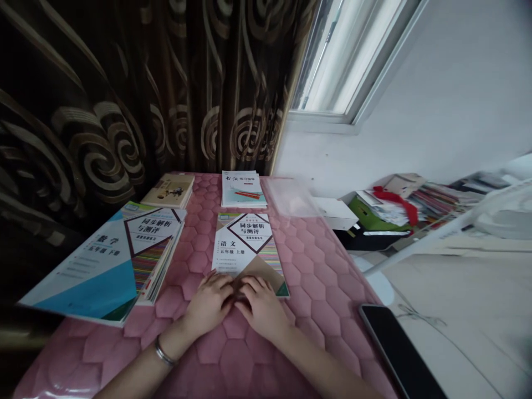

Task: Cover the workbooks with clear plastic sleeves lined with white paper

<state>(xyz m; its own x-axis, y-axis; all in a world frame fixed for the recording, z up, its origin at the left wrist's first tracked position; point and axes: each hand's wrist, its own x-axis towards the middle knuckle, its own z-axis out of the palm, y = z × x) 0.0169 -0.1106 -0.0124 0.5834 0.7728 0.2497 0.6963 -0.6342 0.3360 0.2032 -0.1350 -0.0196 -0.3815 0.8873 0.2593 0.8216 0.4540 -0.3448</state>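
Observation:
A workbook (245,249) with a white, brown and striped cover and Chinese print lies flat on the pink table. My left hand (210,302) is at its near left edge, fingers curled over the cover and thumb by the lower border; a silver bracelet circles that wrist. Beside it, my right hand (265,307) grips the same near edge, fingers bent on the brown part and thumb pointing inward. The two hands nearly meet at the middle of the border. Their fingers hide part of the lower cover.
To the left is a stack topped by a blue and white workbook (100,260), with tan books (170,190) behind. A calligraphy booklet (243,189) and clear plastic sheet (291,198) lie at the back. A dark phone-like device (401,352) is at the right edge.

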